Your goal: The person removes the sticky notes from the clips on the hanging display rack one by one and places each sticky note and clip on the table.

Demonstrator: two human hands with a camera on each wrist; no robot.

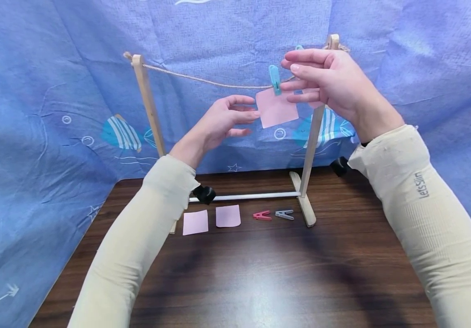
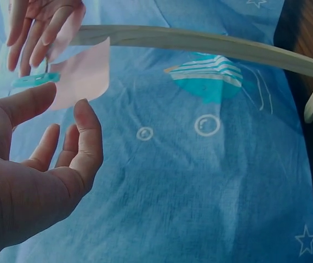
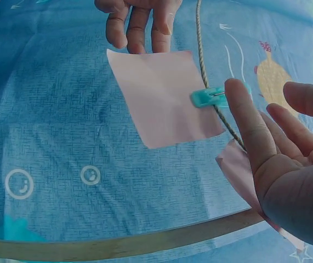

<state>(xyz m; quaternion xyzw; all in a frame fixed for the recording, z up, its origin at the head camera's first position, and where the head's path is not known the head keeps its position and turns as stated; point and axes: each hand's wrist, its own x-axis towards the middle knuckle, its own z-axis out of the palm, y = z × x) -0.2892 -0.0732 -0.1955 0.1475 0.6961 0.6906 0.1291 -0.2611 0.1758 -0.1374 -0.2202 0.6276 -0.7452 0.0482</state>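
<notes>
Paper (image 1: 275,111), hung by 1 peg (image 1: 274,75); left grip (image 1: 224,119) and right grip (image 1: 335,82) spread; an accidental brush could dislodge it.

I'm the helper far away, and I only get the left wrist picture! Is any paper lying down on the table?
Observer: Yes. In the head view, a pink square and, beside it, another pink square lie on the table.

Child: Ooh! Are there clips down there too?

Observer: Two, to the right of those squares: a red clothespin and a grey clothespin.

Child: And where does the string go, on the left side?

Observer: The rope with the teal clip and the hanging paper runs to the top of the left wooden post.
</notes>
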